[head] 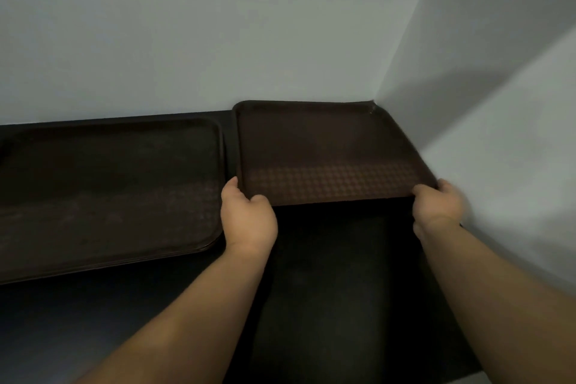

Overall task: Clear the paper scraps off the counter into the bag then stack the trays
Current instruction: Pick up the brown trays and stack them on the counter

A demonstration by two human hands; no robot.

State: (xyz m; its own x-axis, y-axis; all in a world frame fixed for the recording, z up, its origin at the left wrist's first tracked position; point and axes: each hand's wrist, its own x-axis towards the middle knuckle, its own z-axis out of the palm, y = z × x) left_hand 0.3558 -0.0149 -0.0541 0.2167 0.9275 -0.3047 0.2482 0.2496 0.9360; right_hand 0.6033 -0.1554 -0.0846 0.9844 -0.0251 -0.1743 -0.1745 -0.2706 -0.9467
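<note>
- The dark surface (93, 321) nearest the camera shows no paper scraps and no bag. Either may lie outside the view, so I cannot tell whether the clearing is finished.
- The left grip (247, 215) and the right grip (436, 206) each pinch a near corner of the brown tray (327, 146). The fingers beneath are hidden, and the right one is blurred.
- Held only at those corners, the tray could slip free if swung quickly.
- Its near edge is raised off the surface and its far corner sits by the side wall (498, 103), where it might scrape or catch.
- The second tray (109, 190) lies flat just beside it, to the left. A skewed set-down could shove it. Layered edges hint at several trays, but the dimness hides the count, and its left end is cut off.
</note>
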